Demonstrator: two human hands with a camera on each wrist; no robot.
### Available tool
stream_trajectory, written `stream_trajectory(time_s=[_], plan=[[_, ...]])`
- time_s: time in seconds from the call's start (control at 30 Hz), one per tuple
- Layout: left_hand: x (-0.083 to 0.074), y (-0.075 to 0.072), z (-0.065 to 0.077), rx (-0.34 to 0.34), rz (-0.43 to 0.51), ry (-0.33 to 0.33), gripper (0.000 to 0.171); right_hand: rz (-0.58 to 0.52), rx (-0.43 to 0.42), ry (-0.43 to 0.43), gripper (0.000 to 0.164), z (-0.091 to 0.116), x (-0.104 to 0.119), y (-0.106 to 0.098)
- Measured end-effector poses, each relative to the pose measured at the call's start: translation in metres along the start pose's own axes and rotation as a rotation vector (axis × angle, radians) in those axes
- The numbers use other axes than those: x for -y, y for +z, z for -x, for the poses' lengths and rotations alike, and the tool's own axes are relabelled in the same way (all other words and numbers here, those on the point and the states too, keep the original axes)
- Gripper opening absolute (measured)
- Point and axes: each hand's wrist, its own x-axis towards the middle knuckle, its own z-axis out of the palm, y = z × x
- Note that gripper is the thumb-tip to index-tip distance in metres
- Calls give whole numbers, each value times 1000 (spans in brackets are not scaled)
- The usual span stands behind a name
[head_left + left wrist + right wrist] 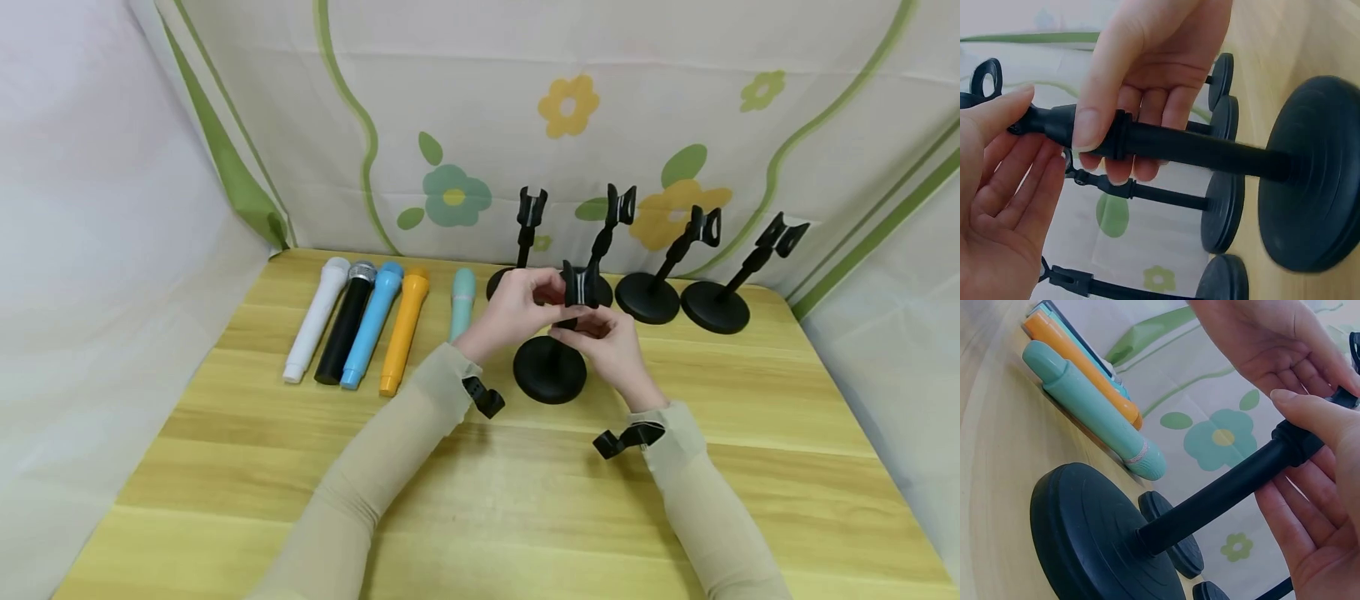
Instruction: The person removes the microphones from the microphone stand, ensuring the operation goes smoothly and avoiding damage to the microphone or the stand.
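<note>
Both hands are on one black microphone stand [550, 372]. My left hand [517, 310] pinches its upper end just below the clip [580, 286], thumb on the near side, as the left wrist view shows. Lower down, my right hand [613, 343] grips the collar [1121, 134] at the top of the stem [1204, 150] between thumb and fingers. The stand is upright, its round base [1100, 540] low over or on the table; contact cannot be told. A mint-green microphone [1094, 415] lies left of the stand, partly behind the left forearm in the head view.
White [317, 321], black [347, 327], blue [372, 325] and orange [405, 332] microphones lie side by side at the left of the wooden table [480, 500]. Several more black stands [648, 297] line the back edge before a flowered curtain [570, 42].
</note>
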Motion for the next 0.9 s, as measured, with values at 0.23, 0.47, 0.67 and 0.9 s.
stream_trajectory(time_s=[0.23,0.47,0.67,0.9], plan=[[5,-1,-2,18,39,23,10,15,0,-7,20,-2,0,-1],[6,-5,-4,67,60,11,10,-8,14,2,20,0,-1,-1],[10,-6,-5,97,86,16,10,-22,13,-12,22,1,-2,0],[11,-4,-4,80,89,12,11,-14,11,-3,22,1,-2,0]])
